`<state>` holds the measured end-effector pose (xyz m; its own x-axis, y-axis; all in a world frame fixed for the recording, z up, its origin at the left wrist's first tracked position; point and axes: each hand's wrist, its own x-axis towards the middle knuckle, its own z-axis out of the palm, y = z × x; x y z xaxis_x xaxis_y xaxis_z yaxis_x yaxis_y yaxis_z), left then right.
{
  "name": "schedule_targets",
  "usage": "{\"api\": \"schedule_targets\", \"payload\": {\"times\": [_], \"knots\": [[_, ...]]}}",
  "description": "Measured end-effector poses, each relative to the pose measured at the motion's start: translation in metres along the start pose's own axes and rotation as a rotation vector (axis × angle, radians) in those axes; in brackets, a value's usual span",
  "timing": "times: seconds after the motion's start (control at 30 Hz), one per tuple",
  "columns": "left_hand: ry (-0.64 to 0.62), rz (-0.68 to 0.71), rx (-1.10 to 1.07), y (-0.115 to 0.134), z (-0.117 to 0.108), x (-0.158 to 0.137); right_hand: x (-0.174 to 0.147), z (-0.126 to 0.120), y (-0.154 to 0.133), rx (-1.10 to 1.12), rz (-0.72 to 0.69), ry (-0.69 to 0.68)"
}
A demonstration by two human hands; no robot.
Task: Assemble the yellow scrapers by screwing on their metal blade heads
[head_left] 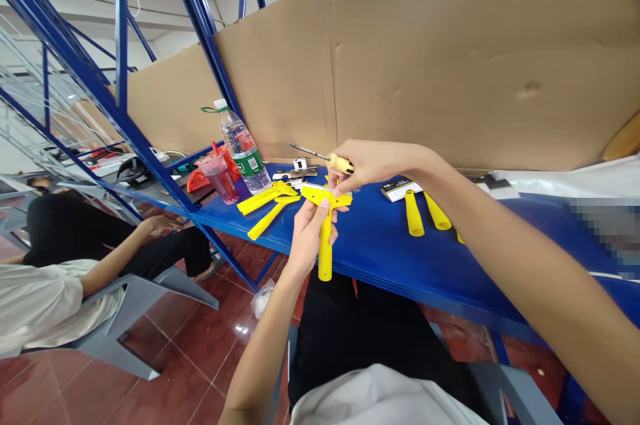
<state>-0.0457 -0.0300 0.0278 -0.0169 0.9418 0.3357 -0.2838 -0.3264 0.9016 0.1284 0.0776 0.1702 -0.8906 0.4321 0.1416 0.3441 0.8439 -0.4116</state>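
Observation:
My left hand (pixel 307 232) is closed around the neck of a yellow T-shaped scraper (pixel 325 255), its thumb on the front and its handle pointing down toward my lap. A pale strip shows along the top of the scraper's head. In my closed right hand (pixel 357 162) is a screwdriver (pixel 341 164) with a pale yellow handle, its shaft pointing left, away from the scraper. The right fingertips touch the right part of the scraper's head; whether they pinch a small part there is hidden. More yellow scrapers (pixel 267 217) lie on the table just left of my hands.
Left on the blue table (pixel 380 252) stand a water bottle (pixel 245 155) and a pink cup (pixel 219 175). Yellow handles (pixel 414 215) and printed packets (pixel 395 189) lie under my right forearm. Cardboard (pixel 425 65) walls the back. A seated person (pixel 115 258) is at left.

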Motion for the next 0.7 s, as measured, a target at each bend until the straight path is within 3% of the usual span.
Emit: {"api": "schedule_targets", "payload": {"times": [0.27,0.43,0.57,0.7], "knots": [[-0.01,0.011,-0.013,-0.003,-0.002,0.002,-0.001,-0.002,0.001,0.052,0.022,-0.003],[0.109,0.096,-0.048,0.012,-0.009,0.004,-0.004,-0.004,0.005,0.056,0.097,0.083],[0.187,0.173,-0.077,0.025,-0.018,0.005,-0.002,-0.001,0.025,0.058,0.211,0.142],[0.209,0.206,-0.081,0.029,-0.024,0.006,0.006,0.008,0.059,0.039,0.252,0.088]]}}
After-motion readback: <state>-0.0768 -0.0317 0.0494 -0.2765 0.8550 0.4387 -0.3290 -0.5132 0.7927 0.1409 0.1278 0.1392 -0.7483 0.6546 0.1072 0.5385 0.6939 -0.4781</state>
